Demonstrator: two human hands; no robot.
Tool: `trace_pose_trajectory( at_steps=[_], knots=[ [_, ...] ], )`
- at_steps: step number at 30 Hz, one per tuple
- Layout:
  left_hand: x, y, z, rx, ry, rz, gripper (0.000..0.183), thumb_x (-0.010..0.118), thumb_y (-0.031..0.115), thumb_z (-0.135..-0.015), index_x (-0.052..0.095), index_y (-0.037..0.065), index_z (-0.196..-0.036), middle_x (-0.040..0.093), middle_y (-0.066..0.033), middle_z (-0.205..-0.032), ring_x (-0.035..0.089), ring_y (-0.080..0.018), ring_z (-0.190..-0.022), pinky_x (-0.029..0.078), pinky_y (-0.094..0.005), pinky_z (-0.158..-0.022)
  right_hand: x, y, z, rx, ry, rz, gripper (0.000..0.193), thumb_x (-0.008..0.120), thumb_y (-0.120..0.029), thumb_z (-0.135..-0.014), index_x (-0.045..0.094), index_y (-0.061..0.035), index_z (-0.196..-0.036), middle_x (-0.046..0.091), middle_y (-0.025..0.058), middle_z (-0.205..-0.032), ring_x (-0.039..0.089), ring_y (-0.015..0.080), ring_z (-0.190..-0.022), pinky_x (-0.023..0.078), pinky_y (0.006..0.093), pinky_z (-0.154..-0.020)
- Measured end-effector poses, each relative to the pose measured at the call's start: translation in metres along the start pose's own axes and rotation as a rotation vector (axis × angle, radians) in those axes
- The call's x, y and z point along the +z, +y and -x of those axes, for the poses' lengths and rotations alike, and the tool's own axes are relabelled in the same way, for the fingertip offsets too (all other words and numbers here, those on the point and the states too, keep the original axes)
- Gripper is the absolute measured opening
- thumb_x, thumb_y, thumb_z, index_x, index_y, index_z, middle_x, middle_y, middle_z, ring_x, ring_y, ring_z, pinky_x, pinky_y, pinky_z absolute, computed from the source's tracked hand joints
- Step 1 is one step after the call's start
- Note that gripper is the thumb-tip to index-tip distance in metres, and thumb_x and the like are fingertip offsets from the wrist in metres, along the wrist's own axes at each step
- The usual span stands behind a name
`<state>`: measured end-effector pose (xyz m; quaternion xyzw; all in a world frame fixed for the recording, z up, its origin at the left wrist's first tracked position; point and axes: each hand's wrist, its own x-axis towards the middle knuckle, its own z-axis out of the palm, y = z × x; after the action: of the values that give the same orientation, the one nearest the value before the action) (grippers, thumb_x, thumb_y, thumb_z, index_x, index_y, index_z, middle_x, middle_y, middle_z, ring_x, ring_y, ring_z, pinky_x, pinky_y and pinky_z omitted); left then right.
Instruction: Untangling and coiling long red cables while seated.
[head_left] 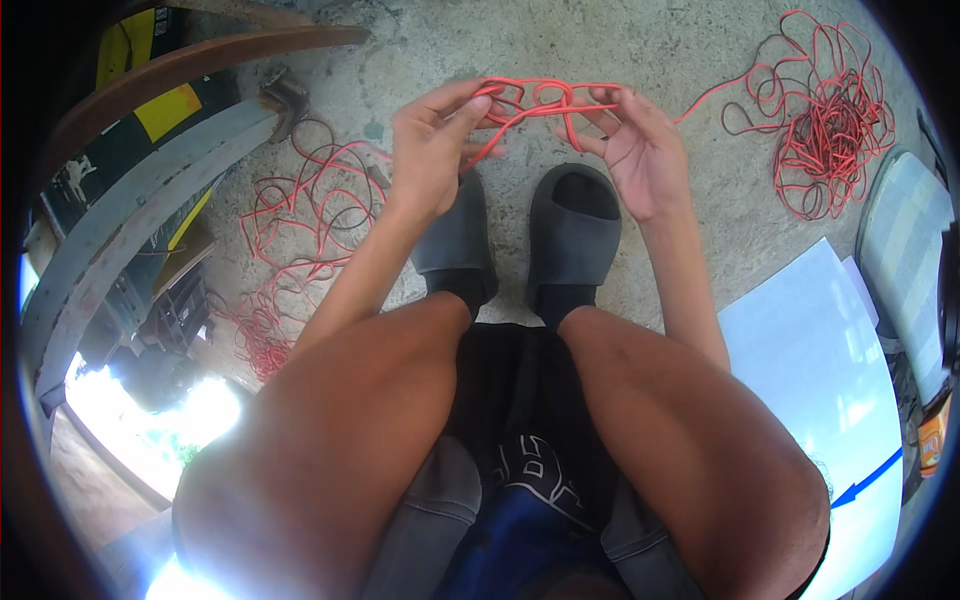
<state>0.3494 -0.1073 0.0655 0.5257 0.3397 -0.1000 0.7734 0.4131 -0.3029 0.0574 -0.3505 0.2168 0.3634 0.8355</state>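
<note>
Loops of thin red-and-black cord (567, 98) stretch between my two hands, crossing each other in the middle. My left hand (430, 145) pinches several strands between thumb and fingers. My right hand (645, 150) has its palm partly turned up and grips the other end of the loops with its fingertips. From near my right hand a single strand runs to a dense tangled heap of the same cord (832, 145) at the far right. Looser coils of cord (265, 345) lie on the floor at left, and a strand leads from them toward my left hand.
My feet in dark slide sandals (572, 240) rest on the concrete floor (420, 60) below the cord. Curved metal bars (150, 175) and dark boxes with yellow patches (168, 112) stand at left. A white panel with a blue arrow (820, 350) lies at right.
</note>
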Motion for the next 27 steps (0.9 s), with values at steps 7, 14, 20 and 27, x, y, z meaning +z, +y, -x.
trace_pose_trajectory(
  at_steps=[7, 14, 20, 27],
  knots=[
    [-0.006, 0.014, 0.008, -0.018, -0.2, 0.071, 0.022, 0.054, 0.01, -0.089, 0.053, -0.003, -0.107, 0.061, -0.0101, -0.091, 0.062, -0.017, -0.087, 0.055, -0.026, -0.051, 0.013, 0.002, 0.0, -0.023, -0.101, 0.287, 0.011, 0.058, -0.003, -0.08, 0.048, -0.0058, -0.077, 0.058, 0.0078, -0.087, 0.061, 0.0149, -0.075, 0.057, 0.0378, -0.07],
    [-0.001, 0.012, 0.007, 0.027, -0.245, 0.014, 0.018, 0.054, 0.005, -0.088, 0.049, 0.0, -0.105, 0.061, -0.0111, -0.096, 0.063, -0.0171, -0.088, 0.057, -0.0267, -0.055, 0.023, -0.013, 0.001, -0.027, -0.027, 0.536, 0.019, 0.064, -0.003, -0.078, 0.046, -0.0066, -0.074, 0.062, 0.0085, -0.083, 0.061, 0.0126, -0.07, 0.051, 0.0262, -0.064],
    [0.001, 0.02, 0.008, 0.019, -0.252, -0.064, 0.019, 0.055, 0.005, -0.087, 0.049, 0.001, -0.105, 0.062, -0.0137, -0.1, 0.065, -0.0193, -0.087, 0.056, -0.0258, -0.057, 0.03, -0.018, 0.006, -0.11, -0.074, 0.578, 0.021, 0.068, -0.001, -0.076, 0.047, -0.0058, -0.078, 0.064, 0.0117, -0.088, 0.062, 0.0128, -0.073, 0.051, 0.0261, -0.069],
    [0.004, 0.02, 0.011, 0.09, -0.197, -0.007, 0.016, 0.053, 0.003, -0.087, 0.048, 0.001, -0.101, 0.062, -0.0148, -0.1, 0.066, -0.0229, -0.086, 0.055, -0.0287, -0.075, 0.031, -0.012, 0.007, -0.148, -0.075, 0.511, 0.023, 0.068, -0.004, -0.079, 0.045, -0.0073, -0.079, 0.063, 0.0103, -0.087, 0.062, 0.0139, -0.079, 0.05, 0.0293, -0.074]
  ],
)
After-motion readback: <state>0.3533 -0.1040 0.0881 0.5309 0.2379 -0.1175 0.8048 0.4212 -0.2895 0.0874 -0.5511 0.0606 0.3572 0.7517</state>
